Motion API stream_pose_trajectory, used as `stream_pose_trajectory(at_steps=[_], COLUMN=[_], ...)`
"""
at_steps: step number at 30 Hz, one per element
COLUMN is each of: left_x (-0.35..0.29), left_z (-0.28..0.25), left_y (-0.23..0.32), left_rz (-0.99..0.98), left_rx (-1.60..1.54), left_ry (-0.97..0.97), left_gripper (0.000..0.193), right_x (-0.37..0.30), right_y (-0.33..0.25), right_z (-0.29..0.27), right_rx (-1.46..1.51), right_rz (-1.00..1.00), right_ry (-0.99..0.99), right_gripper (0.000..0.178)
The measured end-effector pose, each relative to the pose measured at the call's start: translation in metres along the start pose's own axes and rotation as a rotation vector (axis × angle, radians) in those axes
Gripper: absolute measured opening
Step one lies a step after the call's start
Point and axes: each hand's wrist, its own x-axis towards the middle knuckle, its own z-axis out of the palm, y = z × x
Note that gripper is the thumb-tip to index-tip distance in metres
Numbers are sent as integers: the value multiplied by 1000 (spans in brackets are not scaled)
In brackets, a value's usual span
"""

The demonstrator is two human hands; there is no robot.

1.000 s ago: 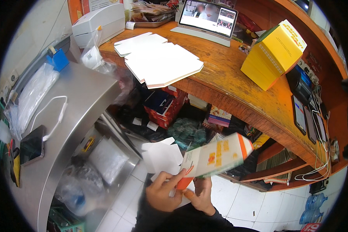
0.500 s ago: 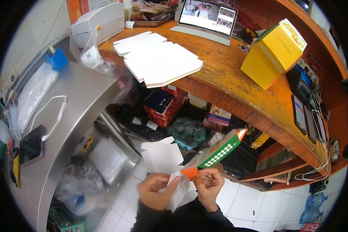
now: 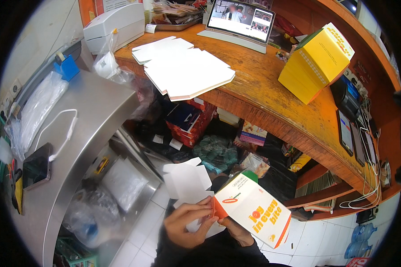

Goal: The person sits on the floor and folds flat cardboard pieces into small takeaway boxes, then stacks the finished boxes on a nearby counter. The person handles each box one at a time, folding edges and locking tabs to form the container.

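Observation:
A partly folded cardboard food box (image 3: 258, 209) is in front of me, its white printed panel with orange edges facing up and tilted down to the right. Its blank white inner flaps (image 3: 189, 178) spread out to the left. Bent fingers of my left hand (image 3: 187, 226) pinch the box at its orange side fold. My right hand (image 3: 238, 232) grips the same fold from below, its fingers partly hidden behind the printed panel. A bit of green shows at the box's far edge.
On the wooden counter (image 3: 254, 75) lie stacked flat white box blanks (image 3: 187, 73), a tablet (image 3: 238, 20) and a stack of yellow boxes (image 3: 314, 64). A steel table (image 3: 93, 107) at left bears a phone (image 3: 37, 165) and a blue tape dispenser (image 3: 67, 67). Bags and cartons crowd the shelf below.
The box has turned so its printed panel faces up instead of its green edge. My left hand has shifted right onto the orange fold; my right hand has slipped beneath the panel.

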Motion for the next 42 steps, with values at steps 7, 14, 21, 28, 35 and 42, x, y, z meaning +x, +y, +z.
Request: stream_pose_trajectory(at_steps=[7,14,21,28,35,42], left_x=[4,-1,2,-9,-18,-14], left_z=[-2,3,-8,-32,-24,3], left_y=[-4,6,-16,-47,-77,-54], left_rz=[66,3,14,-255,-102,-471], left_rx=[-51,105,240,17,343,-675], left_ry=[-73,-127,142,128,-153,27], left_gripper=[21,28,17,16,59,57], right_x=[2,8,21,43,41,37], right_y=[-5,-8,-10,-28,-33,-32], right_z=[-5,3,7,-20,-14,-4], right_rx=[6,86,114,-145,-456,-636], right_rz=[-33,-95,-250,-325,-486,-528], right_ry=[-42,19,314,683,456,300], right_gripper=[49,49,49,40,41,55])
